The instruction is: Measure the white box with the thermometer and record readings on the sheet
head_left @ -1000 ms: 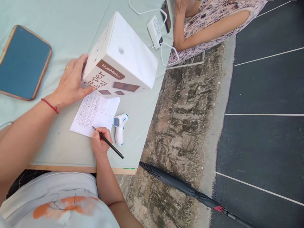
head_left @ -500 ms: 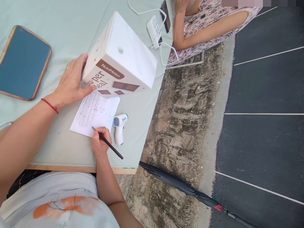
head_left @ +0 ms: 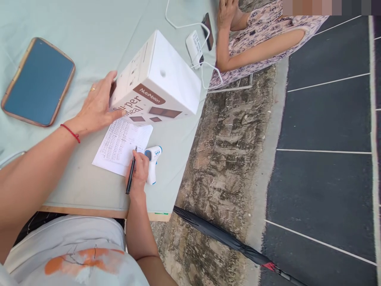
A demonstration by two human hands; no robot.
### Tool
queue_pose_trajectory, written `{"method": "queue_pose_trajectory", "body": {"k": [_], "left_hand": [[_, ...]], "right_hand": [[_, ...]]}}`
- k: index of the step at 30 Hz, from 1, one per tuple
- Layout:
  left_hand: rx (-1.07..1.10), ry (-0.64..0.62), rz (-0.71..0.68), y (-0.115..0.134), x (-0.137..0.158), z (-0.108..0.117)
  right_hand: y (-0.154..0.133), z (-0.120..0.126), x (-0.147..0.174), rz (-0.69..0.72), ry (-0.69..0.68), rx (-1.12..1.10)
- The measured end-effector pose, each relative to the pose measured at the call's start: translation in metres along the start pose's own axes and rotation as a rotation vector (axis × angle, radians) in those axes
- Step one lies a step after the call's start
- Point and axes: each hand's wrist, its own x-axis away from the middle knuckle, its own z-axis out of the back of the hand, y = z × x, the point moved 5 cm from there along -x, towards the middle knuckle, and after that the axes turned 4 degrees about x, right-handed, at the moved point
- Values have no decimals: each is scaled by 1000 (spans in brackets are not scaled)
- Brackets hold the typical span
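A white "NutriMotion Super Meal" box (head_left: pixel 175 81) stands on the cloth-covered table, tilted in view. My left hand (head_left: pixel 97 105) grips its near left edge, thumb on the printed front and fingers round the side. Below the box lies a sheet of paper (head_left: pixel 114 149) densely covered in handwriting; the box hides its upper end. My right hand (head_left: pixel 139 172) is closed round a black pen (head_left: pixel 129 178), its tip over the right part of the sheet. Just right of that hand, a white and blue infrared thermometer (head_left: pixel 152 167) lies on the cloth, partly covered by my fingers.
At the left lies a tablet (head_left: pixel 40 81) in a brown case. A white power bank (head_left: pixel 194 47) with cables and a dark phone (head_left: pixel 208 31) are near the far edge. Another person's arm (head_left: pixel 262 51) rests there. A folded black umbrella (head_left: pixel 220 234) leans beyond the table corner.
My right hand has shifted right across the paper, and the pen now points more upright, closer to the thermometer. My left hand stays on the box. The whole view has shifted slightly.
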Motion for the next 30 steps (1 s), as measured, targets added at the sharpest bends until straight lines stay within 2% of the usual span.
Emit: {"method": "queue_pose_trajectory", "body": {"k": [3,5,7,9,13,15,17,19,21,27,30], "left_hand": [[22,25,-29,2,2,1],[25,44,-15,3,3,2],[19,64,20,5,4,3],[14,93,54,7,4,5],[11,176,85,8,3,11],[3,197,86,7,2,13],[-15,199,79,7,1,13],[-23,199,69,7,1,13],[-15,201,62,6,1,12],[-15,170,62,2,0,9],[-22,182,41,0,1,8]], "right_hand": [[0,-2,2,-6,-36,2],[4,4,3,-72,8,32],[15,15,4,-199,74,98],[34,24,7,-376,66,167],[73,31,17,-739,-194,189],[82,34,20,-857,-273,159],[83,36,17,-923,-293,98],[77,36,10,-938,-299,-30],[64,34,-2,-892,-286,-212],[14,20,-48,-717,-33,-700],[0,4,-70,-632,12,-784]]}}
